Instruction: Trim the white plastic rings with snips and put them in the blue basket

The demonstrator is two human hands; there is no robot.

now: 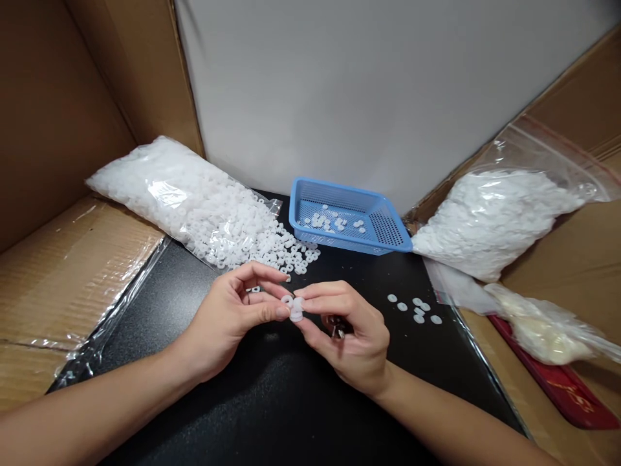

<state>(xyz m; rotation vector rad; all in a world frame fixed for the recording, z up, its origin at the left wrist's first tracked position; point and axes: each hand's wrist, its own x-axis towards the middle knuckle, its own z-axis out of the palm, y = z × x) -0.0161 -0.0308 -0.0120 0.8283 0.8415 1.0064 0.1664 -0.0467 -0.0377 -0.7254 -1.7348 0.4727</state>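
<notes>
Above the black tabletop, my left hand point(228, 317) pinches a small white plastic ring point(287, 300) between thumb and fingers. Touching it from the other side, my right hand point(359, 336) is closed on small translucent white discs point(297, 310). How many pieces lie between the fingertips, and whether they are joined, I cannot tell. A dark brown, shiny object with a metal bit point(336, 325) shows inside my right palm, mostly hidden. Loose white rings point(294, 257) spill from a clear bag point(184, 200) beyond my left hand. Several flat white discs point(420, 310) lie right of my right hand.
A blue perforated basket point(349, 246) with small white pieces inside stands at the back. Another clear bag of white pieces point(499, 220) leans at the right. Beside it are a smaller bag with yellowish contents point(548, 336) and a red tray point(557, 391). Cardboard walls point(136, 71) enclose the sides.
</notes>
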